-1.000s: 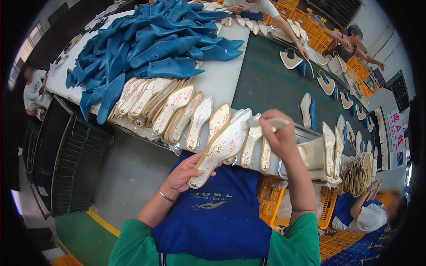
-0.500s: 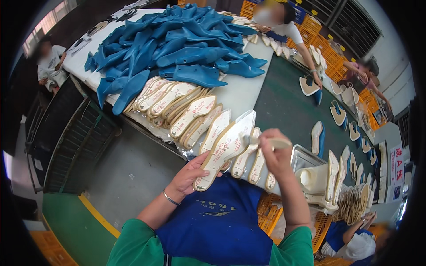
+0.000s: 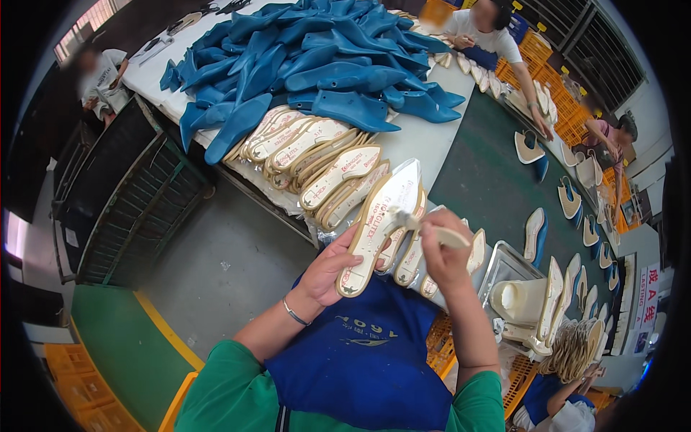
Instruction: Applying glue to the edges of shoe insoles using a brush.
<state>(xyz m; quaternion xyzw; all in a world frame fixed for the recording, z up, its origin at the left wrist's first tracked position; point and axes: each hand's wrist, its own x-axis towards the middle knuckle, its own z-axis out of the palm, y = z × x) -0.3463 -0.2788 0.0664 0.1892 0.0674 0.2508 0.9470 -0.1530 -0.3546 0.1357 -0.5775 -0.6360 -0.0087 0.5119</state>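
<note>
My left hand [image 3: 327,272] grips the heel end of a white insole [image 3: 376,229] with a tan edge and red print, its pointed toe tilted up and away from me. In my right hand [image 3: 446,253] is a brush [image 3: 455,236] with a pale handle, its head against the insole's face near the middle. Whitish wet-looking smears show there. Beneath and beside them several more insoles [image 3: 410,261] lie along the table's edge. A white tub of pale paste [image 3: 509,301] stands to the right of my right hand, next to a metal tray [image 3: 497,268].
Blue shoe lasts [image 3: 324,75] are heaped at the far left behind stacked insoles [image 3: 342,176]. A dark green conveyor [image 3: 479,173] carries lasts and shoe parts on the right. A co-worker's arm [image 3: 531,101] reaches over it. Orange crates [image 3: 443,345] sit below the table.
The whole view has shifted, so the table sits further right. The brush head has moved slightly across the insole, which stays in my left hand and stands a little more upright.
</note>
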